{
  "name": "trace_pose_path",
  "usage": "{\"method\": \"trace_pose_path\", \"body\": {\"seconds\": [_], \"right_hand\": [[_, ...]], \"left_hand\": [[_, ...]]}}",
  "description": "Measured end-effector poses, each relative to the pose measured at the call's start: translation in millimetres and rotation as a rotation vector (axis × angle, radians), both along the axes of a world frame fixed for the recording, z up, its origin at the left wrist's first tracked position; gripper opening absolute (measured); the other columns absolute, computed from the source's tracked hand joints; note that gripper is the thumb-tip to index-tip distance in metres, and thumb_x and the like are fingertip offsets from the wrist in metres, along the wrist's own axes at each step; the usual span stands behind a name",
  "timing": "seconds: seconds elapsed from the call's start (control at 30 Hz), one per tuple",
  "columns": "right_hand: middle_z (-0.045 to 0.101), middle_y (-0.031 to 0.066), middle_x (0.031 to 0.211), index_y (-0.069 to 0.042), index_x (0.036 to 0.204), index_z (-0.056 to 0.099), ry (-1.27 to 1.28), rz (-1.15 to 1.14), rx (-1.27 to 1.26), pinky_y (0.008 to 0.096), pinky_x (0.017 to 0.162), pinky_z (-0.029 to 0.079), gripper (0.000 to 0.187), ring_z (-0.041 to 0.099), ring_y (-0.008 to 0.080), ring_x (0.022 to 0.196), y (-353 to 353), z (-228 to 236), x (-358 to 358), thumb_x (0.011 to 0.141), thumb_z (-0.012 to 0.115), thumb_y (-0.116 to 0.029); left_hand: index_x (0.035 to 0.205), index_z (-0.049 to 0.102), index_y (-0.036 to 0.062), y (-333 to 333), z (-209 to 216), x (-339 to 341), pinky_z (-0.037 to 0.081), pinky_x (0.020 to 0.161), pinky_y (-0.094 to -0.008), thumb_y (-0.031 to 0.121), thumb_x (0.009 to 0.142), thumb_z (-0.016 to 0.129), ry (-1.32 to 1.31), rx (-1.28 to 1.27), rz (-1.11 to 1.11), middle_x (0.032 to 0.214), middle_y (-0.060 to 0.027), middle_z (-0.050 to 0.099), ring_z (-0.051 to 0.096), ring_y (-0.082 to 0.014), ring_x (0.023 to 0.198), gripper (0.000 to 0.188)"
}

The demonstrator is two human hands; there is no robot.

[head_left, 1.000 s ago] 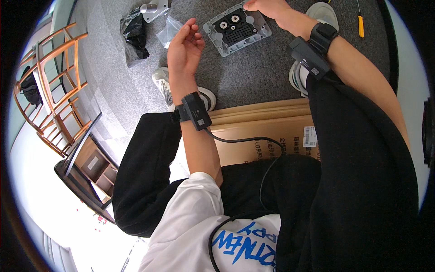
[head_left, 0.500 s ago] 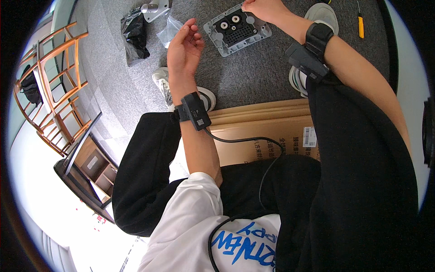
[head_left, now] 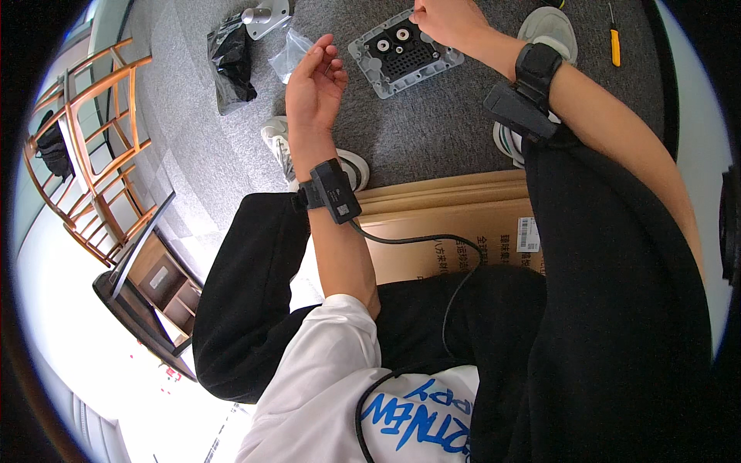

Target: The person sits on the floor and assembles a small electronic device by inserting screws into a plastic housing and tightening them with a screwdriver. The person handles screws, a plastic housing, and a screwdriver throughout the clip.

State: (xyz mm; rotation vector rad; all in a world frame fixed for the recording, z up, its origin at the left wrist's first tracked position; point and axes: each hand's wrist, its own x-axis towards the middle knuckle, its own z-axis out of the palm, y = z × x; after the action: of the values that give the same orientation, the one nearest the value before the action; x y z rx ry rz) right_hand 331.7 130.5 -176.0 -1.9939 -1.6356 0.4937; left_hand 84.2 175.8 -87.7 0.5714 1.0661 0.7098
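A grey metal housing (head_left: 384, 85) with a black perforated inset and two round silver-rimmed fittings lies on the dark carpet in front of me, near the top edge of the view. My right hand (head_left: 451, 25) is over its far right corner, fingers pinched together. Whatever they hold, if anything, is too small or hidden to make out. To the left of the housing, my left hand (head_left: 315, 92) hovers apart from it, palm turned inward, fingers loosely curled and apart, with nothing in them.
Beyond my left hand lie a clear plastic bag (head_left: 291, 54), a black plastic bag (head_left: 233, 73) and a metal plate with a cylinder (head_left: 268, 18). A yellow-handled screwdriver (head_left: 615, 48) lies far right. Flattened cardboard (head_left: 432, 220) is under my legs. Wooden chairs (head_left: 104, 185) stand left.
My right hand and wrist have turned slightly over the housing's corner. The left hand is nearly still, and the housing has not visibly moved on the carpet.
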Motion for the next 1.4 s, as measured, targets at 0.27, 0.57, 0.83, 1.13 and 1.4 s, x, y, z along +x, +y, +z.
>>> {"method": "trace_pose_path", "body": {"seconds": [0.27,0.57,0.83,1.13,1.4], "right_hand": [[0.07,0.0205,0.078,-0.001,0.074,0.075,-0.261,0.165,-0.155,0.052,0.08,0.05,0.026,0.068,0.0418,0.083,11,-1,-4,0.083,0.066,-0.024],[0.073,0.0299,0.096,0.006,0.086,0.076,0.064,-0.026,-0.303,0.0496,0.082,0.06,0.023,0.073,0.0451,0.095,12,33,-4,0.082,0.067,-0.015],[0.074,0.0275,0.091,0.002,0.08,0.077,0.16,0.149,-0.296,0.0512,0.075,0.06,0.023,0.074,0.0438,0.087,18,10,12,0.083,0.064,-0.017],[0.074,0.023,0.088,-0.004,0.087,0.08,0.216,0.059,-0.252,0.0481,0.079,0.06,0.026,0.074,0.0391,0.087,26,-13,24,0.083,0.069,-0.027],[0.074,0.0237,0.089,-0.005,0.091,0.08,0.266,0.072,-0.272,0.0455,0.081,0.06,0.029,0.074,0.0395,0.087,18,-10,23,0.08,0.077,-0.032]], "left_hand": [[0.129,0.064,-0.0009,3,-4,-4,0.051,0.074,-0.0277,0.015,0.105,0.053,0.012,-0.006,-0.019,0.101,-0.0036,0.065,0.058,-0.0142,0.087,0.03],[0.131,0.06,-0.0014,0,-4,-5,0.049,0.073,-0.0275,0.013,0.102,0.06,0.029,0.015,0.006,0.102,-0.0058,0.065,0.057,-0.0154,0.086,0.031],[0.128,0.062,-0.0002,2,-5,-12,0.05,0.074,-0.0291,0.014,0.104,0.056,0.1,0.032,0.021,0.102,-0.0054,0.064,0.057,-0.0159,0.087,0.029],[0.13,0.061,-0.0008,2,-9,-17,0.049,0.073,-0.0271,0.014,0.101,0.062,0.098,0.01,0.033,0.101,-0.0058,0.065,0.058,-0.0152,0.086,0.032],[0.126,0.064,0.0006,4,-16,-26,0.05,0.075,-0.0287,0.014,0.104,0.054,0.133,0.016,0.013,0.102,-0.0052,0.064,0.058,-0.0155,0.088,0.027]]}}
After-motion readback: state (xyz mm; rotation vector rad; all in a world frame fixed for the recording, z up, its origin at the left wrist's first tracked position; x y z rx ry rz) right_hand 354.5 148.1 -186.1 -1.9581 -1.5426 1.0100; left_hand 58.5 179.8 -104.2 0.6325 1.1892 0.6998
